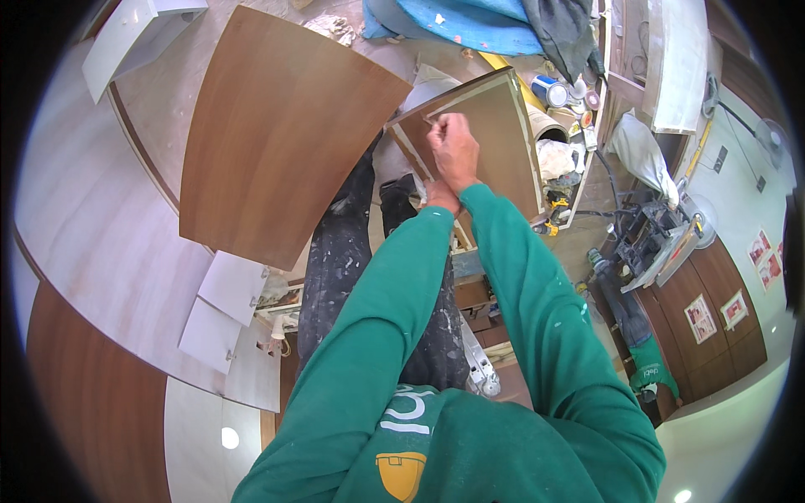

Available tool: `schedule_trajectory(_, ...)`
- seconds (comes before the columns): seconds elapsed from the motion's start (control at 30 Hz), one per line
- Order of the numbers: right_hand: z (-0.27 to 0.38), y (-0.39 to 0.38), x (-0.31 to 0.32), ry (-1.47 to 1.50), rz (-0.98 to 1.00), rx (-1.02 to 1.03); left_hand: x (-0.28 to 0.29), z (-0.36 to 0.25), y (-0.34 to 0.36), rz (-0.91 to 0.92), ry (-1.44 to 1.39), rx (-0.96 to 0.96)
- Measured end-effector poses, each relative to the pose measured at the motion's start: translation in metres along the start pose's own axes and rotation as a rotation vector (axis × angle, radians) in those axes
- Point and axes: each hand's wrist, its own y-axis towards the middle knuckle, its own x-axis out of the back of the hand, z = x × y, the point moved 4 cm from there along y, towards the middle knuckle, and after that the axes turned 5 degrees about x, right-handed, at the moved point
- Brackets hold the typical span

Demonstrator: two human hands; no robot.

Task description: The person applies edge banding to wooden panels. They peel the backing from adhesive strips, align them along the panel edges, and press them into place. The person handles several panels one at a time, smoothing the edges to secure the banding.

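In front of me lies a brown panel (501,138) with pale strips, like masking tape, along its edges. Above its left part is my right hand (455,152), its fingers curled and pinched together; whatever they hold is too small to make out. My left hand (441,198) is just below, by the panel's lower left edge, with the right wrist close to it. Most of its fingers are hidden, and something whitish shows beside them. A large wood-grain board (285,134) is to the left of both hands, apart from them.
Right of the panel are a blue-and-white can (549,90), a cardboard tube (547,127), crumpled white material (557,158) and a yellow-and-black power tool (549,225). A blue sheet (453,23) lies at the far side. Another person in a green top (652,365) is at the right, near machinery (650,239).
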Motion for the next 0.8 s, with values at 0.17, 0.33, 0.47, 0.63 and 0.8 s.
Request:
schedule_trajectory(0.17, -0.02, -0.01, 0.057, 0.133, -0.257, -0.161, 0.006, -0.011, 0.003, 0.066, 0.057, 0.134)
schedule_trajectory(0.33, -0.047, -0.026, 0.103, 0.177, -0.443, -0.181, 0.023, -0.025, -0.014, 0.073, 0.102, 0.119)
schedule_trajectory(0.47, -0.055, -0.037, 0.136, 0.278, -0.584, -0.213, 0.02, -0.028, -0.007, 0.048, 0.137, 0.151)
schedule_trajectory(0.63, -0.06, -0.056, 0.172, 0.367, -0.746, -0.244, 0.021, -0.035, -0.001, 0.029, 0.118, 0.206)
schedule_trajectory(0.8, -0.064, -0.085, 0.198, 0.41, -0.784, -0.232, 0.03, -0.055, -0.013, -0.022, 0.074, 0.188)
